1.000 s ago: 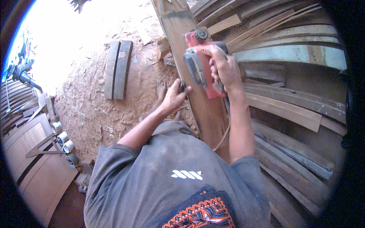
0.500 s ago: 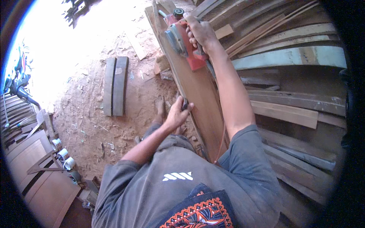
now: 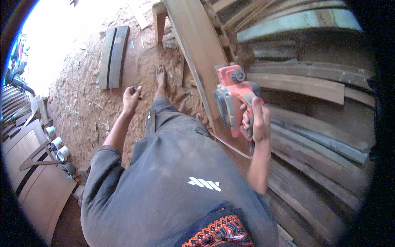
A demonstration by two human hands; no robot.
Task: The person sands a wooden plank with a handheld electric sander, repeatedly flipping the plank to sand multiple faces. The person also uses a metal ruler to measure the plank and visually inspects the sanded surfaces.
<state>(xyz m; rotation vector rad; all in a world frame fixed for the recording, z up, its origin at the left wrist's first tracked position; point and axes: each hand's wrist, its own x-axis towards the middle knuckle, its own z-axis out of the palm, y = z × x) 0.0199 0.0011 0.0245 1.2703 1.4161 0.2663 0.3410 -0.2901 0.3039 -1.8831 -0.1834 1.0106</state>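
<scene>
My right hand [image 3: 256,120] grips the handle of a red electric planer [image 3: 228,101]. The planer sits near the right edge of a long brown plank [image 3: 196,40] that runs away from me. Its cord [image 3: 230,146] trails down toward my body. My left hand [image 3: 131,98] hangs out to the left of the plank, over the sawdust ground, fingers curled around a small dark object [image 3: 133,89]. It touches nothing else. My bare foot [image 3: 160,76] stands on the ground just left of the plank.
Stacked boards [image 3: 312,84] fill the right side. Two curved wooden pieces [image 3: 113,55] lie on the sawdust-covered ground at upper left. Metal cans [image 3: 57,145] and brown wooden panels [image 3: 35,181] sit at lower left. A short wooden block [image 3: 159,18] stands by the plank's far end.
The planer went forward along the plank, then came back toward me in my right hand. My left hand left the plank's edge and swung out to the left.
</scene>
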